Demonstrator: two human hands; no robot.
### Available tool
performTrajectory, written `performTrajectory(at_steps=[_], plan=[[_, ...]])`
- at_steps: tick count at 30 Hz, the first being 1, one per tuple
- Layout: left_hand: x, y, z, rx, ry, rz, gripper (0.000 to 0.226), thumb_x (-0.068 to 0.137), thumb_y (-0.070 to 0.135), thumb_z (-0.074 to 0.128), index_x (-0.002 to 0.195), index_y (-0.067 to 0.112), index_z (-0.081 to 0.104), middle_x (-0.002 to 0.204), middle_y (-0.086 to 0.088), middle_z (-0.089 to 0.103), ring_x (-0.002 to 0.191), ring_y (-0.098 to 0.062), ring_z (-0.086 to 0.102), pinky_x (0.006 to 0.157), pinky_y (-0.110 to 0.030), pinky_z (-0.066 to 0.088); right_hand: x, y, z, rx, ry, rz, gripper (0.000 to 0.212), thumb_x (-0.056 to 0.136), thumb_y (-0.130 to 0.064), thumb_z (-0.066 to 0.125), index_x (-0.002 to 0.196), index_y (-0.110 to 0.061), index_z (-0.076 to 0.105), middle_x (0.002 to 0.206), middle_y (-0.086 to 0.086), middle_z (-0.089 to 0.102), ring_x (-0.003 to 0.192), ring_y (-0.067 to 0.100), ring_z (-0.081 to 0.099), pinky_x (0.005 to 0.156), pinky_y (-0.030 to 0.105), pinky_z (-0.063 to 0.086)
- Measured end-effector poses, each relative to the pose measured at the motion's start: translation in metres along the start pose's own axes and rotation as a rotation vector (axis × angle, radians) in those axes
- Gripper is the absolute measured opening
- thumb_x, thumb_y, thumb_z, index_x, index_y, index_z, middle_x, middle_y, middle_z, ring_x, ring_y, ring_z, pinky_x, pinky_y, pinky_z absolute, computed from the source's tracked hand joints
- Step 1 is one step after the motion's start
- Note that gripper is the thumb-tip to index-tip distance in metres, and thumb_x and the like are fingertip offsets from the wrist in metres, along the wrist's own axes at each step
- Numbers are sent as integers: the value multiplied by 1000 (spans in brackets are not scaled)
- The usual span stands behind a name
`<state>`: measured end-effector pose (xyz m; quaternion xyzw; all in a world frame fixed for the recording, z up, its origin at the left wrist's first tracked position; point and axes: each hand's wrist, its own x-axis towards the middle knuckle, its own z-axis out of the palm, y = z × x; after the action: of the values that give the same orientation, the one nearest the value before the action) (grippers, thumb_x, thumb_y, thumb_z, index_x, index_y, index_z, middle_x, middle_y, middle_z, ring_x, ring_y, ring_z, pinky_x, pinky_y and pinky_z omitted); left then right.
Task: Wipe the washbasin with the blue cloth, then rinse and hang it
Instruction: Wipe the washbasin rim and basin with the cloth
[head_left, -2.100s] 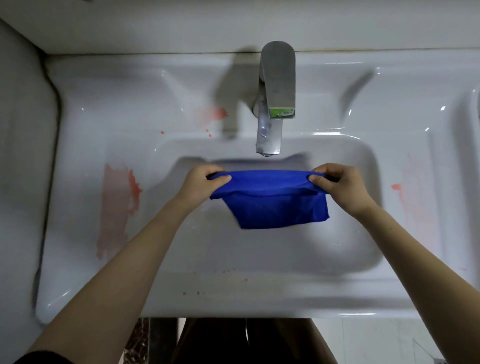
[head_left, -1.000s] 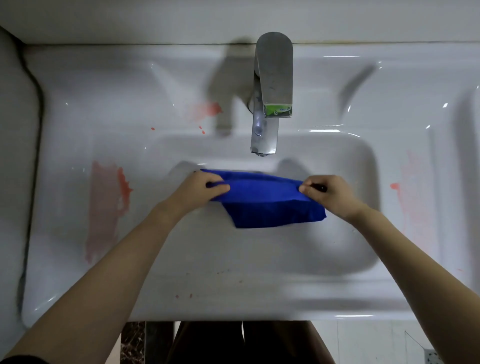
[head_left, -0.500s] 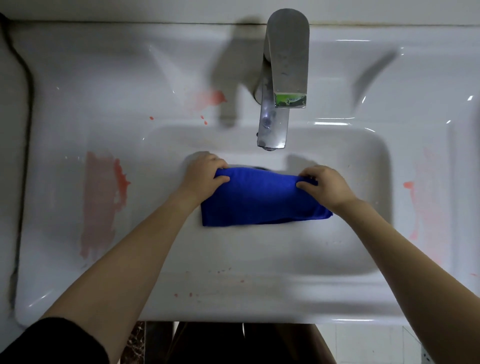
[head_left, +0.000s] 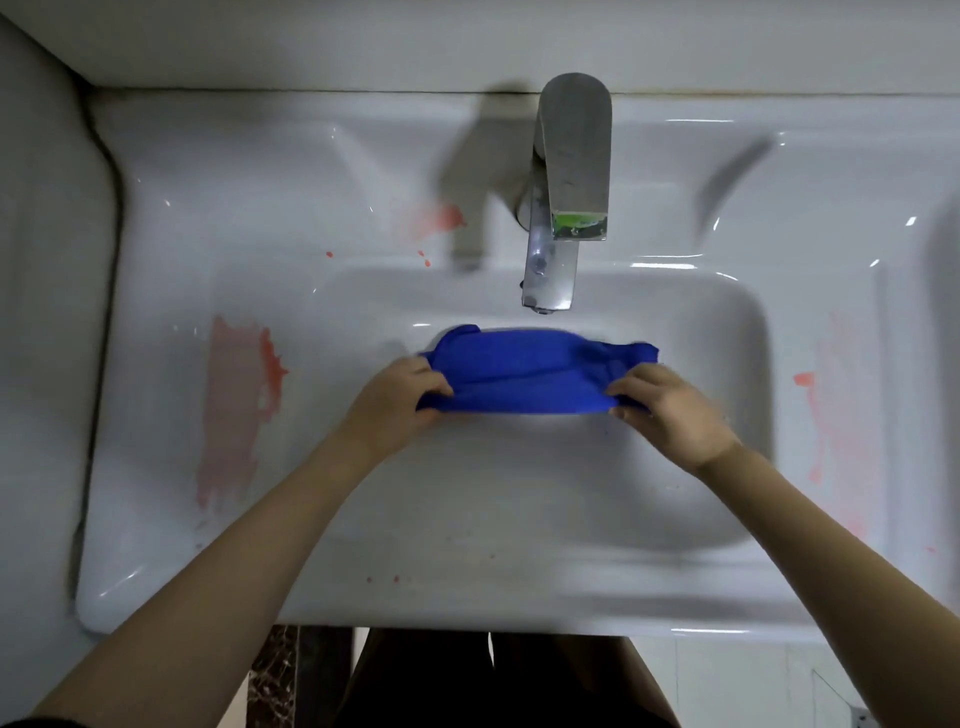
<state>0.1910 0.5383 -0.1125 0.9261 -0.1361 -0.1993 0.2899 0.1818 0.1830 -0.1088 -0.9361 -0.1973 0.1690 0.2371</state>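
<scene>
Change since half a second ago: both my hands have slid from the far corners of the blue cloth (head_left: 524, 374) to its near edge, and the neat fold has bunched into a rumpled band
Front ledge: small red specks (head_left: 382, 578) sit at lower centre of the frame on the washbasin (head_left: 467, 603), not yet wiped
Left hand: my left hand (head_left: 395, 402) clasps the left end of the cloth, fingers curled round it
Right hand: my right hand (head_left: 670, 410) pinches the right end the same way
Cloth's place: centre of the frame, down in the bowl, stretched between my hands just short of the spout; whether it touches the bowl floor I cannot tell
Risk, poor contact: wiping with it bunched like this would, I judge, press only a narrow ridge to the surface and skip patches
Stains: a broad red smear (head_left: 234, 405) lies at the left of the frame, fainter streaks (head_left: 826, 405) at the right, a blotch (head_left: 441, 218) at upper centre
Risk, spreading: one loaded cloth dragged across all of these could carry red onto clean white
Tap: the chrome tap (head_left: 566, 197) stands at upper centre with no water visible; lifting the cloth carelessly could knock my knuckles on the spout
Writing: a green sticker (head_left: 579, 223) on the lever's end, print too small to read; no brand legible anywhere
</scene>
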Motion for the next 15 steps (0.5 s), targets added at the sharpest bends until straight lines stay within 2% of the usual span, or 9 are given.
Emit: performTrajectory(at_steps=[1, 2, 3, 6, 8, 10, 12, 15], plan=[[-3, -3, 7, 18, -117, -42, 22, 76, 17, 74, 97, 10, 73, 94, -7, 62, 91, -21, 53, 84, -37, 48, -2, 2, 8, -20, -126, 25, 12, 86, -11, 70, 98, -8, 72, 96, 9, 65, 91, 31, 61, 77, 36, 50], [-4, -5, 13, 13, -162, -76, 22, 78, 18, 75, 98, 11, 73, 96, -5, 61, 91, -18, 51, 84, -37, 47, -3, 3, 14, -21, -187, 59, 11, 88, -12, 69, 97, -9, 73, 96, 7, 65, 92, 31, 62, 77, 35, 49], [-3, -5, 18, -10, -137, -100, 22, 80, 20, 75, 99, 11, 72, 96, -3, 60, 91, -16, 50, 83, -34, 46, -2, 3, 18, -4, -170, 102, 12, 89, -13, 68, 99, -9, 73, 98, 7, 65, 93, 29, 61, 77, 33, 47], [8, -1, 22, -24, 42, -96, 26, 84, 21, 71, 108, 13, 67, 101, 0, 60, 96, -17, 52, 82, -25, 41, 12, -5, 21, 69, 48, 214, 23, 93, -13, 62, 115, -8, 68, 112, 8, 65, 105, 27, 57, 86, 29, 42], [16, 1, 25, 34, 16, -48, 28, 86, 22, 69, 112, 13, 67, 105, -2, 63, 100, -21, 52, 88, -29, 43, 25, -10, 25, 47, 18, 194, 29, 96, -17, 59, 124, -11, 64, 123, 5, 62, 116, 25, 52, 95, 29, 39], [19, 2, 31, 86, -44, 10, 27, 85, 23, 70, 110, 12, 70, 103, -4, 64, 100, -25, 53, 91, -28, 40, 35, -10, 32, -38, -90, 157, 35, 97, -24, 57, 131, -17, 60, 131, 1, 58, 122, 24, 47, 102, 35, 35], [17, 2, 34, 54, -52, 19, 26, 81, 23, 74, 105, 12, 73, 97, -5, 64, 94, -25, 54, 88, -24, 36, 38, -7, 36, -111, -137, 163, 36, 96, -28, 58, 130, -20, 58, 130, 1, 57, 121, 24, 46, 102, 39, 31], [11, -1, 32, 5, -78, 26, 31, 75, 22, 80, 103, 11, 73, 95, -4, 63, 89, -21, 55, 84, -27, 41, 33, -4, 34, -160, -82, 177, 26, 92, -26, 62, 117, -17, 63, 115, 4, 60, 113, 29, 49, 95, 41, 31]])
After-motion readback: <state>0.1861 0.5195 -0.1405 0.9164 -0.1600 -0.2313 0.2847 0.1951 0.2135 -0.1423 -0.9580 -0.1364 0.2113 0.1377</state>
